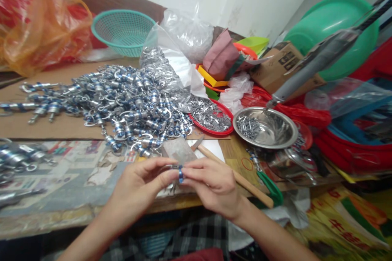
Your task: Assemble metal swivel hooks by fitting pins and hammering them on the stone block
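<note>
Just over the table's front edge, my left hand (142,181) and my right hand (216,183) meet around a small metal fitting with a blue band (180,174). Left thumb and fingers pinch one side of it, right fingertips the other, and most of the piece is hidden. Right behind my fingers lies a grey metal block (179,151). A hammer (235,171) with a wooden handle lies beside it, partly behind my right hand. Farther back is a large heap of silver-and-blue metal fittings (122,102), many with curved hooks or rings.
A red plate (219,132) of small metal pieces and a steel bowl (281,138) with pins stand right of the heap. Above the bowl hangs a grey tool (315,65). A teal basket (124,28) is at the back; more fittings (23,157) lie at left.
</note>
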{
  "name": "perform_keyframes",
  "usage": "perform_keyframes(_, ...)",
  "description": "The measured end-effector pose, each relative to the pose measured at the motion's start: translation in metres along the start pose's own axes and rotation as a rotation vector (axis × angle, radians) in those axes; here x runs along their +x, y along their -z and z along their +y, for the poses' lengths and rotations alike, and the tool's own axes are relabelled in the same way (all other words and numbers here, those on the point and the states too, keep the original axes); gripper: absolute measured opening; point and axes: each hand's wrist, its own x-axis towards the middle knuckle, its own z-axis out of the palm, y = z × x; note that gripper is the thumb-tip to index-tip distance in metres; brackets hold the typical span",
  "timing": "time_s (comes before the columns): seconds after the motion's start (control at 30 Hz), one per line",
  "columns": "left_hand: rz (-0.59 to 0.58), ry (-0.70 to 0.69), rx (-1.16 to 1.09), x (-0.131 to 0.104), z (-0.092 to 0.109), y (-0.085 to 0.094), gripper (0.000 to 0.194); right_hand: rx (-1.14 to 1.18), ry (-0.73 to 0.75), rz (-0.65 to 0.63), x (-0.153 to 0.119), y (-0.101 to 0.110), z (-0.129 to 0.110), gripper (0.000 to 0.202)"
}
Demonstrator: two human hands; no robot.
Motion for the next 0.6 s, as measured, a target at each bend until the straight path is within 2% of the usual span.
perform_keyframes(0.1,0.043,0.069,-0.159,-0.002,-0.005,-0.006,0.046,0.091,-0.209,-0.026,0.001,-0.001,-0.001,0.011)
perform_keyframes(0.17,0.041,0.068,-0.182,-0.001,-0.007,-0.008,0.053,0.113,-0.314,-0.152,0.007,0.004,0.006,0.008)
perform_keyframes(0.2,0.039,0.06,-0.187,0.0,-0.008,-0.008,0.055,0.052,-0.359,-0.208,0.013,0.009,0.015,0.009)
perform_keyframes(0.27,0.015,0.052,-0.197,0.002,-0.008,-0.006,0.059,-0.205,-0.439,-0.239,0.027,0.022,0.041,0.014)
perform_keyframes(0.3,-0.006,0.054,-0.2,0.003,-0.008,-0.005,0.06,-0.452,-0.51,-0.177,0.035,0.029,0.058,0.019)
perform_keyframes(0.33,-0.036,0.06,-0.201,0.004,-0.008,-0.003,0.06,-0.553,-0.556,-0.142,0.043,0.037,0.077,0.026)
perform_keyframes(0.4,-0.11,0.089,-0.208,0.007,-0.007,-0.001,0.06,-0.664,-0.623,-0.12,0.055,0.051,0.114,0.032)
perform_keyframes(0.47,-0.176,0.127,-0.232,0.008,-0.006,0.002,0.062,-0.735,-0.692,-0.155,0.062,0.058,0.142,0.03)
perform_keyframes(0.53,-0.215,0.165,-0.276,0.01,-0.006,0.003,0.064,-0.77,-0.73,-0.2,0.065,0.06,0.159,0.029)
perform_keyframes(0.6,-0.226,0.196,-0.323,0.013,-0.007,0.005,0.065,-0.771,-0.737,-0.224,0.066,0.058,0.166,0.029)
